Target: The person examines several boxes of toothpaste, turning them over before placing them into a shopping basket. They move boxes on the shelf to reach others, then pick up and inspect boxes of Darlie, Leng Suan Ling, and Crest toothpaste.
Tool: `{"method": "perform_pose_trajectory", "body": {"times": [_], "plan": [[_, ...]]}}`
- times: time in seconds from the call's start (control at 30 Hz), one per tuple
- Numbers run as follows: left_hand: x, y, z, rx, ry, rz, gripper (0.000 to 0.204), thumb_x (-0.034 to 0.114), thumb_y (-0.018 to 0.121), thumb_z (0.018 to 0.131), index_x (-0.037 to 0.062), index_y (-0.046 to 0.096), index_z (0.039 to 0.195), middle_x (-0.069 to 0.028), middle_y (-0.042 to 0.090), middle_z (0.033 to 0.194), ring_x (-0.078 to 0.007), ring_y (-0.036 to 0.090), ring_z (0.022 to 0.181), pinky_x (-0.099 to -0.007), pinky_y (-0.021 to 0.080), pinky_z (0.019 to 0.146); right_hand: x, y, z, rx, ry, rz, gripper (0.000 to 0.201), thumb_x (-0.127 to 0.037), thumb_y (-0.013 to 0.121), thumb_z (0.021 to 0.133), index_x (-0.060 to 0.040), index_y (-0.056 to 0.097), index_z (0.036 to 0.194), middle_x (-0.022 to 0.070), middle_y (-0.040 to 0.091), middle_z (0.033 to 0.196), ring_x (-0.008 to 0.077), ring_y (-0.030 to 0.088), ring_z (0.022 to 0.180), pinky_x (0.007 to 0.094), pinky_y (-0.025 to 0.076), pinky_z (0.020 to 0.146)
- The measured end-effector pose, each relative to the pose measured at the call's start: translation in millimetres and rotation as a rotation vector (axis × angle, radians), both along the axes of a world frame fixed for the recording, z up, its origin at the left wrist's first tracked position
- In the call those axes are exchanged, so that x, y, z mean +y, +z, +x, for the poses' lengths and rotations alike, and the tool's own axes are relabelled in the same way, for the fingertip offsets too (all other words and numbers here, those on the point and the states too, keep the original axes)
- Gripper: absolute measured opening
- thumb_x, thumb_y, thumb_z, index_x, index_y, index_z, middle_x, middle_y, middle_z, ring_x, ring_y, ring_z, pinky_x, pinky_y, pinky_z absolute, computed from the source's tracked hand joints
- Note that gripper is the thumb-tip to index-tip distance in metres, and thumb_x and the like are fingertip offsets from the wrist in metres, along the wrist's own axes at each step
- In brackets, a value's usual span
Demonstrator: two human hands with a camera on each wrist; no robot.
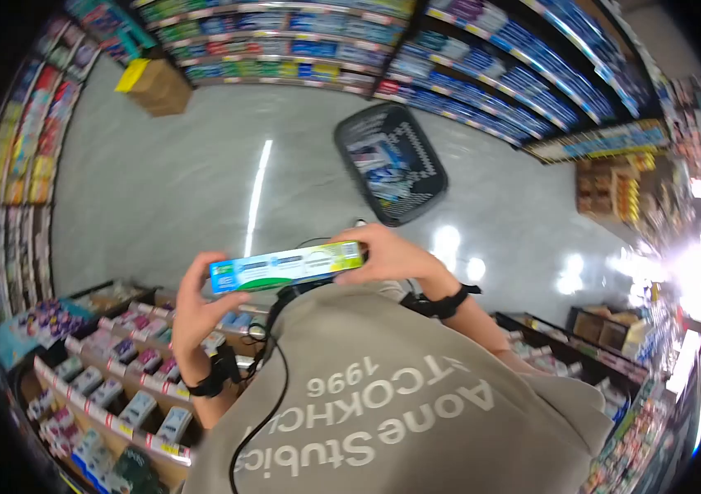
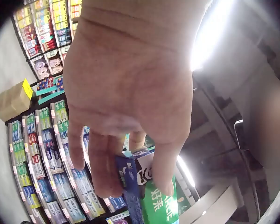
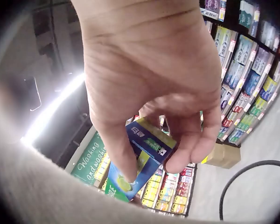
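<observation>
A long toothpaste box (image 1: 289, 265) in blue, white, green and yellow lies crosswise in front of the person's shirt, held at both ends. The left hand (image 1: 194, 311) grips its blue end; in the left wrist view the thumb lies on the green face (image 2: 161, 207) and the fingers are on the opposite side. At the yellow-green end, the right hand (image 1: 398, 255) pinches the box between thumb and fingers. The right wrist view shows a lime picture on the box's blue side (image 3: 127, 183). Printed text on the long side faces upward toward the head camera.
A dark shopping basket (image 1: 396, 212) with packages in it stands on the grey floor ahead. Shelves of boxed goods (image 1: 301, 48) line the far side, with a cardboard carton (image 1: 161, 90) at their left. Tiered display shelves (image 1: 112, 391) stand close behind on the left.
</observation>
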State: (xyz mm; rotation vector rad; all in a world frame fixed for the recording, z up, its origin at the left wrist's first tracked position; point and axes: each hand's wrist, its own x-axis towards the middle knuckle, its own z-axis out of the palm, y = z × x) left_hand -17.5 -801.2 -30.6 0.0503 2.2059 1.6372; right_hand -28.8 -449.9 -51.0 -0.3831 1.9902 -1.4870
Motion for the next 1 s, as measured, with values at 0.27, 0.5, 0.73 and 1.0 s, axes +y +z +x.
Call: {"method": "perform_pose_trajectory", "body": {"times": [0.27,0.5,0.73,1.0], "plan": [[31.8,-2.2,-31.0,0.023,-0.161,-0.049,0.051,0.001,0.083,0.072,0.0042,0.057,0.115,-0.0009,0.058,0.098,-0.0114,0.055,0.090,-0.0274,0.047,0.084,27.1,-15.9,15.5,-0.112,-0.094,-0.061,0.058,-0.018,0.086,0.078,0.0008,0.066,0.129,0.0056,0.073,0.102,0.0095,0.062,0.087,0.0272,0.052,0.081],[86.7,4.5,-62.5,0.008,-0.175,-0.142,0.049,-0.001,0.082,0.072,0.0041,0.057,0.114,-0.0010,0.057,0.100,-0.0115,0.054,0.092,-0.0273,0.046,0.086,71.4,-43.2,-4.5,-0.088,-0.167,-0.172,0.057,-0.020,0.087,0.074,0.0003,0.069,0.124,0.0101,0.074,0.095,0.0143,0.064,0.079,0.0295,0.052,0.073],[141.9,12.2,-95.1,-0.084,-0.175,-0.221,0.049,-0.002,0.083,0.073,0.0043,0.056,0.114,-0.0011,0.057,0.099,-0.0119,0.055,0.094,-0.0274,0.046,0.086,113.8,-73.9,-27.9,-0.059,-0.209,-0.277,0.054,-0.021,0.087,0.072,0.0021,0.071,0.118,0.0134,0.074,0.091,0.0192,0.066,0.077,0.0332,0.053,0.071],[189.8,20.7,-123.3,-0.096,-0.187,-0.295,0.048,-0.001,0.085,0.072,0.0037,0.058,0.112,-0.0021,0.061,0.099,-0.0122,0.058,0.093,-0.0281,0.047,0.085,151.4,-96.8,-52.2,-0.144,-0.208,-0.432,0.050,-0.022,0.087,0.072,0.0027,0.071,0.113,0.0138,0.074,0.092,0.0207,0.066,0.078,0.0336,0.052,0.072]]}}
